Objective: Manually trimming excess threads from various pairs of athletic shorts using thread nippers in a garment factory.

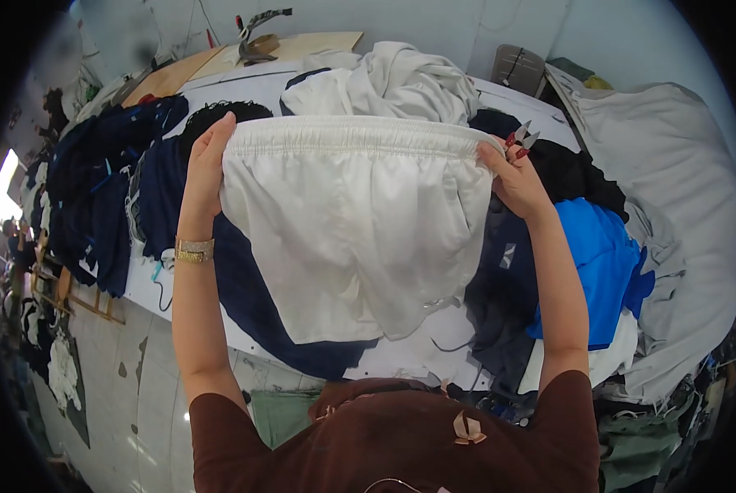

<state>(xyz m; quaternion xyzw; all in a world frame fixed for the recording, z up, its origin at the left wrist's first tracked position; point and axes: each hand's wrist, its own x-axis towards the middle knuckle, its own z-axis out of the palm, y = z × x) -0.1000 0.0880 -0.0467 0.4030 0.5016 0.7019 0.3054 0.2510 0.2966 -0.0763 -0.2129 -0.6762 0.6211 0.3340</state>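
Note:
A pair of white shorts (343, 222) hangs stretched by its gathered elastic waistband between my two hands, above the table. My left hand (206, 168) is closed on the waistband's left end. At the other end, my right hand (516, 181) pinches the waistband. Red-handled thread snips (522, 141) are also in my right hand, their blades pointing up and away from the shorts. A small mark shows near the lower right hem. Dark navy garments (278, 304) lie beneath the shorts, partly hidden by them.
Heaped white fabric (401, 82) lies at the back of the white table (401, 359). Dark clothes (80, 189) are piled on the left. Bright blue garments (594, 263) and a large grey cloth-covered heap (680, 189) stand to the right.

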